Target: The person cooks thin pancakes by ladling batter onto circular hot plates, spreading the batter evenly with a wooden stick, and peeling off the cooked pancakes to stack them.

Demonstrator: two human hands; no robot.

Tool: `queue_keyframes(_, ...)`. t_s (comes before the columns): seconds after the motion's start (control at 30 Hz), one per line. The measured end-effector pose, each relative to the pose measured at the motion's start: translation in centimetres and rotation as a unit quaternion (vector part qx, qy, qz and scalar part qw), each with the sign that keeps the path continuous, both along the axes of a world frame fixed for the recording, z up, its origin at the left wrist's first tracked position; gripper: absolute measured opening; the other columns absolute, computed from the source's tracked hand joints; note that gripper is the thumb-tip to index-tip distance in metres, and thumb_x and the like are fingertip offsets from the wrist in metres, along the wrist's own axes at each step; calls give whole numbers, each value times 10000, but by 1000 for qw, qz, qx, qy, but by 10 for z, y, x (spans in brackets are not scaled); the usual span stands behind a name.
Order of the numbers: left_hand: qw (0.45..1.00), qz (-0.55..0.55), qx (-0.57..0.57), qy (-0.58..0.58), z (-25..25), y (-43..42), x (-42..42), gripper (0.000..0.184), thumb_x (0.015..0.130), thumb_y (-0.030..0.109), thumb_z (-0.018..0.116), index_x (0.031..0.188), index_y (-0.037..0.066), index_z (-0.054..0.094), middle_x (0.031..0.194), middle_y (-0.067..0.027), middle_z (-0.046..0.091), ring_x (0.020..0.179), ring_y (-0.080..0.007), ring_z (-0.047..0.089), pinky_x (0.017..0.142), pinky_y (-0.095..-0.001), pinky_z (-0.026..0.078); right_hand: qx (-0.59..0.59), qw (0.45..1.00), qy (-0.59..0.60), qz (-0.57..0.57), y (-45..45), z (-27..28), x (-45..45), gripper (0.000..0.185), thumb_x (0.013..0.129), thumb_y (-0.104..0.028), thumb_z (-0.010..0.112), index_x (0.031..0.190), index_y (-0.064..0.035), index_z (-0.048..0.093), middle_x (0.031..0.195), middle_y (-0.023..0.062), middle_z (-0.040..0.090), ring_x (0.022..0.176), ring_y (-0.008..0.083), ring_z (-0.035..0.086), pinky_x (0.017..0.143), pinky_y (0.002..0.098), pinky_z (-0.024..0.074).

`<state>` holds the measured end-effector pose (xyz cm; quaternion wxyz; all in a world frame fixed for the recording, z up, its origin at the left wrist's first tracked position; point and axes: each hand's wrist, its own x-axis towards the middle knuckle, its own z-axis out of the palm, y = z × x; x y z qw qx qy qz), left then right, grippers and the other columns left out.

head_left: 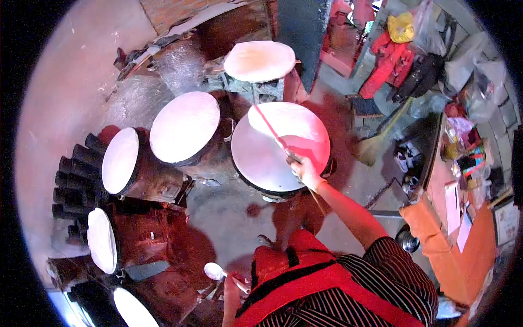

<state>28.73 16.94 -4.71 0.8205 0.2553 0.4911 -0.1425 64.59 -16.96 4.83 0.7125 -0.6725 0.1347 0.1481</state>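
My right hand (304, 170) is closed around a long thin stick (271, 126). It is over a large round flat surface (256, 158) on a dark cylindrical stand. The upper part of that surface is bright white and the lower part greyer; I cannot tell whether a thin sheet lies there. Low in the view, my left hand (232, 291) grips a ladle (214, 271) with a pale, rounded bowl, held away from the stands. White round tops (185, 128) on more dark cylinders curve round to the left.
A pale disc (259, 61) rests on blocks at the back. Black cylinders (76, 174) are stacked at far left. To the right are a broom (376, 144), hanging red clothes (384, 62), a yellow hat (401, 27) and a cluttered table with an orange cover (436, 245).
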Motion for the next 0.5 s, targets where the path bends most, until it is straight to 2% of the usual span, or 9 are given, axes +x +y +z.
queue_keyframes(0.03, 1000, 6, 8, -9, 0, -7, -2, 145, 887, 150, 491, 766, 72, 512, 637, -4, 471, 580, -106, 470, 533, -230, 417, 14, 999, -3, 33, -6, 12, -10, 237, 896, -170, 536, 1111, -98, 604, 543, -98, 414, 390, 51, 319, 364, 231, 262)
queue_keyframes(0.07, 1000, 17, 12, -17, -2, -17, -11, 141, 890, 153, 486, 777, 72, 511, 648, -6, 474, 593, -108, 477, 545, -234, 424, 1, 996, -43, 73, -34, -48, 0, 268, 896, -198, 550, 1143, -105, 590, 535, -95, 395, 393, 44, 325, 359, 226, 257)
queue_keyframes(0.1, 999, 30, 15, -25, -4, -26, -16, 137, 892, 156, 482, 788, 71, 511, 660, -8, 477, 607, -111, 484, 557, -238, 431, 46, 995, 55, 76, -37, 47, -24, 364, 859, -68, 453, 1191, -159, 574, 521, -58, 391, 374, 56, 329, 332, 245, 244)
queue_keyframes(0.17, 998, 61, 8, -34, -7, -43, -24, 131, 897, 162, 474, 809, 71, 510, 683, -11, 484, 634, -116, 497, 582, -245, 444, 17, 991, 116, 58, -82, 26, -23, 449, 814, -6, 394, 1205, -161, 552, 514, -54, 395, 356, 52, 312, 329, 221, 223)
queue_keyframes(0.2, 993, 108, -40, -32, -12, -53, -28, 126, 903, 162, 460, 830, 70, 506, 711, -16, 487, 664, -118, 502, 606, -249, 448, -2, 998, 62, 24, -98, 2, -16, 453, 816, -6, 390, 1207, -163, 554, 514, -55, 397, 356, 53, 312, 329, 222, 223)
queue_keyframes(0.3, 978, -74, 195, -14, 90, -110, -2, 106, 898, 144, 451, 860, 68, 513, 723, -17, 488, 657, -114, 497, 604, -238, 443, -13, 997, 31, -67, -104, 5, 2, 329, 875, -105, 515, 1200, -138, 560, 515, -72, 405, 350, 43, 315, 301, 231, 226)
queue_keyframes(0.37, 854, -148, 499, 10, 128, -168, 16, 115, 902, 155, 445, 886, 68, 519, 741, -15, 495, 653, -118, 499, 596, -245, 444, 3, 997, -70, 38, -103, -67, 37, 283, 881, -111, 562, 1161, -112, 598, 568, -97, 438, 440, 20, 316, 394, 208, 251)
queue_keyframes(0.43, 831, -179, 526, -2, 127, -187, 7, 124, 905, 157, 445, 912, 65, 528, 754, -13, 502, 656, -120, 505, 595, -249, 445, 2, 990, 3, 138, -86, -18, 32, 331, 883, -127, 570, 1213, -110, 567, 591, -104, 437, 474, 14, 316, 427, 210, 254)
queue_keyframes(0.5, 939, -155, 300, -66, 63, -162, -37, 131, 908, 151, 450, 938, 59, 539, 762, -10, 511, 667, -120, 515, 600, -249, 448, -54, 975, -5, 214, -94, -13, 32, 358, 879, -128, 576, 1236, -115, 550, 586, -107, 400, 465, 26, 314, 417, 229, 246)
